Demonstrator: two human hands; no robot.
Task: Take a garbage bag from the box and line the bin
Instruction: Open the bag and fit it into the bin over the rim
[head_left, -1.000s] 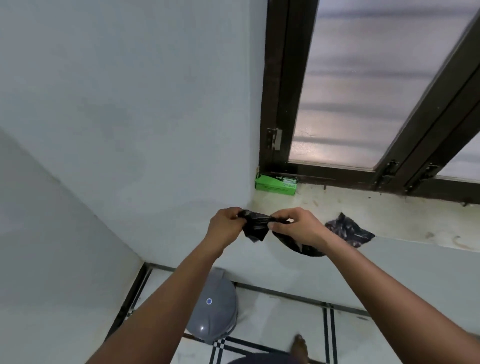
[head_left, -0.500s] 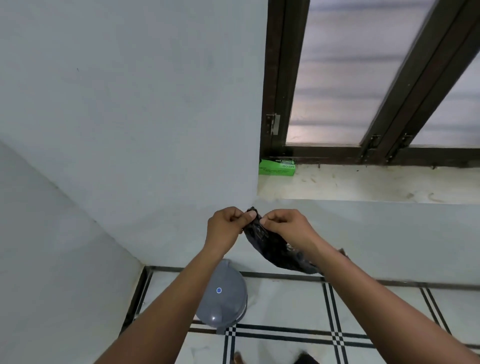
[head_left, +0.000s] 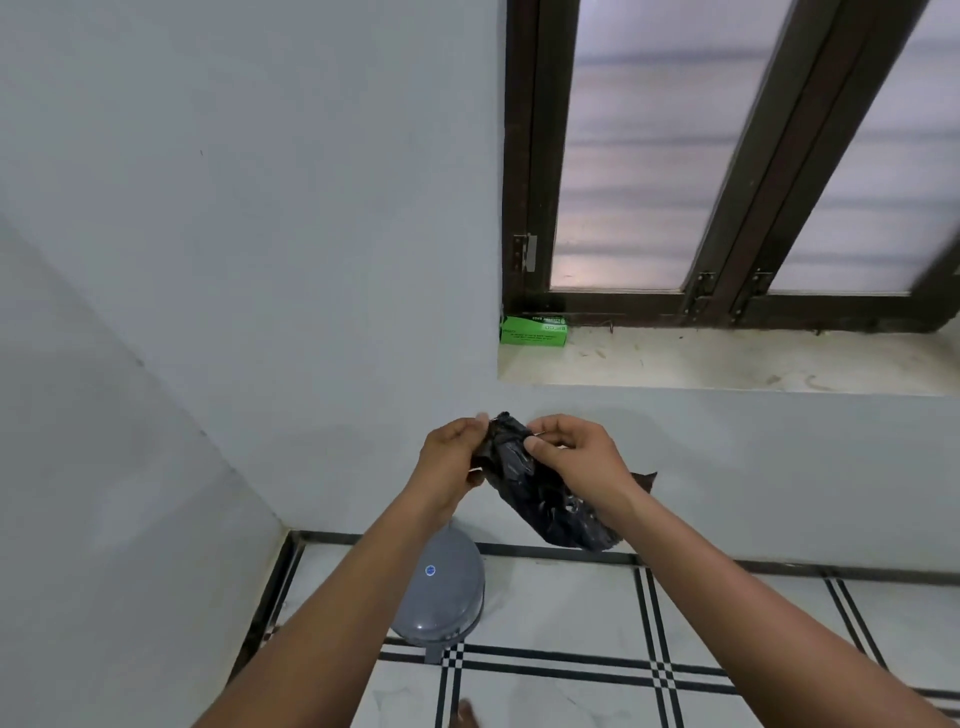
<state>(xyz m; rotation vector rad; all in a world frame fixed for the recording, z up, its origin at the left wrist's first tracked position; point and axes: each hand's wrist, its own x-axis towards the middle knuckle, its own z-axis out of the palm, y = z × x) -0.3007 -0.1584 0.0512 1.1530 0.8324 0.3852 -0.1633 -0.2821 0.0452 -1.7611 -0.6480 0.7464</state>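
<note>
A crumpled black garbage bag (head_left: 540, 499) hangs in front of the white wall, held at its top end by both hands. My left hand (head_left: 451, 462) pinches it from the left and my right hand (head_left: 576, 457) from the right, fingertips almost touching. The bag's loose end trails down to the right behind my right wrist. Below my left forearm a grey bin (head_left: 441, 597) with a closed domed lid stands on the tiled floor in the corner. The green bag box (head_left: 532, 331) lies at the left end of the window sill (head_left: 727, 364).
White walls meet in a corner at left. A dark-framed window (head_left: 727, 156) rises above the sill. The floor has white tiles with black stripes (head_left: 649, 649). A bare toe shows at the bottom edge (head_left: 465, 714).
The bag has come off the sill and down below it, between both hands. The view has tilted down, showing more floor and bin. My fingers have shifted along the bag's top.
</note>
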